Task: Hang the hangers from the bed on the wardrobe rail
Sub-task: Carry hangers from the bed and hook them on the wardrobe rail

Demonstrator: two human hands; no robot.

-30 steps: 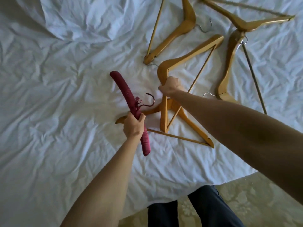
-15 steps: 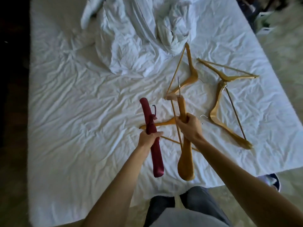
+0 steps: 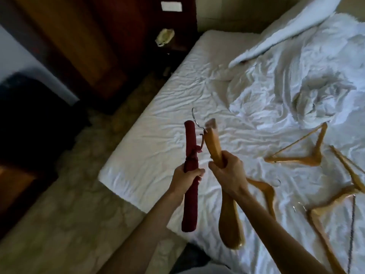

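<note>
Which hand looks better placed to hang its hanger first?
Probably the left hand: its red padded hanger is on the side of the dark wooden furniture. The right hand grips a wooden hanger over the bed.

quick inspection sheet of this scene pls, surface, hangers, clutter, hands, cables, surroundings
surface: bed covered with a wrinkled white sheet, seen at a slant
job's things: red padded hanger and wooden hanger both held up over the bed's near corner; four more wooden hangers lie on the sheet at right, some overlapping
clutter: bunched white duvet at the far right of the bed
hands: left hand grips the red padded hanger at its middle; right hand grips the wooden hanger
cables: nothing seen
surroundings: dark wooden furniture at left, patterned carpet beside the bed, wall switch plate at top; wardrobe rail not visible
</note>
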